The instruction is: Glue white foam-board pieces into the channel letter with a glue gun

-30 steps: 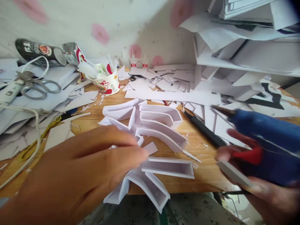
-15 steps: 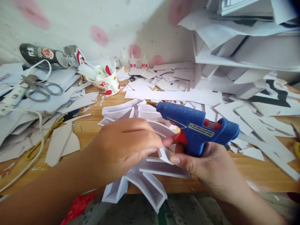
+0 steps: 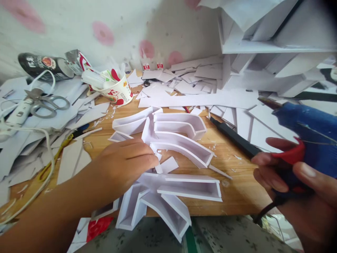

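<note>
A white foam-board model (image 3: 168,154) of curved and straight channels lies on the wooden table (image 3: 237,189), partly overhanging the front edge. My left hand (image 3: 126,163) rests on its middle with the fingers pinched together on a small white piece (image 3: 159,162) of the model. My right hand (image 3: 295,182) is at the right edge, wrapped round a blue hot glue gun (image 3: 305,130) with a red trigger. The gun's metal nozzle points left and up, well away from the model.
A black strip (image 3: 234,138) lies right of the model. A paper cup (image 3: 118,93) of glue sticks, scissors (image 3: 44,103), a black can (image 3: 44,65) and white cables sit at the left among paper scraps. Stacked white foam-board shelves (image 3: 276,45) fill the back right.
My right hand has drawn the glue gun away from the model to the right edge. My left hand stays on the model and now pinches a small piece there.
</note>
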The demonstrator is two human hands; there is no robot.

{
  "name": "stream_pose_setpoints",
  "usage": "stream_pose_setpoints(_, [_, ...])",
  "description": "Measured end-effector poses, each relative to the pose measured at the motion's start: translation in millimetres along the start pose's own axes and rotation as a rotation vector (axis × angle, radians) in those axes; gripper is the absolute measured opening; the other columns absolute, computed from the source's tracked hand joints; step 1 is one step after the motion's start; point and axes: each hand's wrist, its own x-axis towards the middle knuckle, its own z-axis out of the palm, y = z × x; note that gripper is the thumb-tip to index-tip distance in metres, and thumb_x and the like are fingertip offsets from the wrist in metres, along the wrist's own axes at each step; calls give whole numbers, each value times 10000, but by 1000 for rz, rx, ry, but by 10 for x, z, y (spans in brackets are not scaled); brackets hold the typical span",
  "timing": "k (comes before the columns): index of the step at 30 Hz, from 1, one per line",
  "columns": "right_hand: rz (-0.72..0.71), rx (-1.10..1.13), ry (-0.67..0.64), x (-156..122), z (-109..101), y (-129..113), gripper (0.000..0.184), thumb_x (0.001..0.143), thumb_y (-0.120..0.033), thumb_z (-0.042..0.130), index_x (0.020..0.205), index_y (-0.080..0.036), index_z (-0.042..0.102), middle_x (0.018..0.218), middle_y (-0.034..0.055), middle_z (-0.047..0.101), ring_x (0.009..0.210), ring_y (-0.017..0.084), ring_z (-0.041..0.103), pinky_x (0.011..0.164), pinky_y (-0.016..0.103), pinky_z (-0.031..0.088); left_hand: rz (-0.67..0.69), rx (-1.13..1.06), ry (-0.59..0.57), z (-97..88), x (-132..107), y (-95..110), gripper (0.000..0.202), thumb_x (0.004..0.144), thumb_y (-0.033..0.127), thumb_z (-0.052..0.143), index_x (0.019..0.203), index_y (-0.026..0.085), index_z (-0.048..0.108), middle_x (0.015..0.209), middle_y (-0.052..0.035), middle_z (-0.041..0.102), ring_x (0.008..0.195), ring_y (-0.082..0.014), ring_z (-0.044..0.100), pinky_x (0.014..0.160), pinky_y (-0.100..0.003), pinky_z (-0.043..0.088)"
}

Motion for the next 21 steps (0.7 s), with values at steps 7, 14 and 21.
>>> stream_pose_setpoints(7, [39,-61,-43,-48,-52,110,218,733,-257,682,942,-202,709,677,68,663,478,151,525,411,261,400,54,73,-29,54,42,27,328,986,199,359,837,173,651,819,-38,668,775,-150,603,743,-267,469])
stream_pose_setpoints(14, [47,-75,-19,-46,-47,134,257,681,-288,733,919,-191,722,632,53,628,474,154,522,383,246,391,37,27,-90,93,-2,14,228,959,168,416,907,173,638,849,-31,653,814,-159,585,790,-281,449])
stream_pose_setpoints(21, [118,-28,3,-22,-59,149,237,697,-257,709,926,-193,707,625,46,599,486,152,515,416,263,395,72,-10,-123,146,-20,-27,231,956,148,388,920,166,616,827,-44,630,797,-178,556,787,-315,430])
